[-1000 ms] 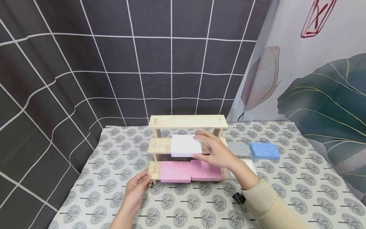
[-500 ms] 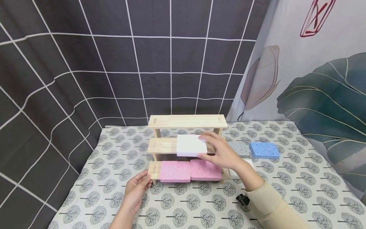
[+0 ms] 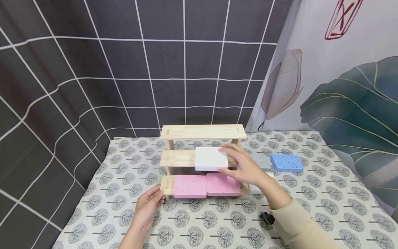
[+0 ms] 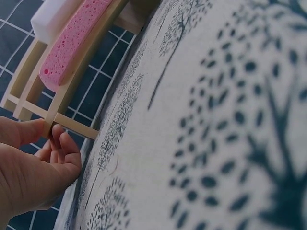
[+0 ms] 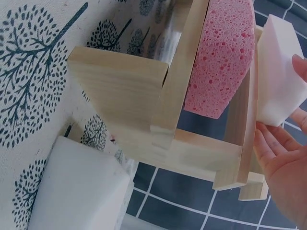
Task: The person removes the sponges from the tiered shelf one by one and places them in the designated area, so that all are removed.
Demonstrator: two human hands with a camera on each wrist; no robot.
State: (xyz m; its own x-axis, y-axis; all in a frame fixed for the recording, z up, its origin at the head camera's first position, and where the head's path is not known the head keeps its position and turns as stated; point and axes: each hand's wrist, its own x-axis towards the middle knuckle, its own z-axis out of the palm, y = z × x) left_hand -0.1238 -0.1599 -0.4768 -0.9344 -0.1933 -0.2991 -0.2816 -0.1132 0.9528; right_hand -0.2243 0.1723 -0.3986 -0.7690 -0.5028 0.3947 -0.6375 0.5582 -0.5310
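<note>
A three-step wooden rack (image 3: 202,131) stands on the table. On its middle step sits a white sponge block (image 3: 210,158), gripped at its right end by my right hand (image 3: 244,166), thumb in front and fingers behind. My left hand (image 3: 147,206) pinches the left end of the lowest step; the left wrist view shows the thumb (image 4: 29,130) over the wood and fingers curled underneath. Two pink sponges, a left one (image 3: 189,186) and a right one (image 3: 223,185), lie side by side on that lowest step.
Right of the rack lie a grey sponge (image 3: 262,162), a blue sponge (image 3: 286,163) and another white block (image 5: 79,187), partly hidden by my right arm in the head view. A dark gridded curtain (image 3: 161,62) hangs behind the tree-patterned tablecloth (image 3: 124,193).
My right hand has moved the white sponge block to the right along the middle step. The left hand has stayed at the lowest step's end.
</note>
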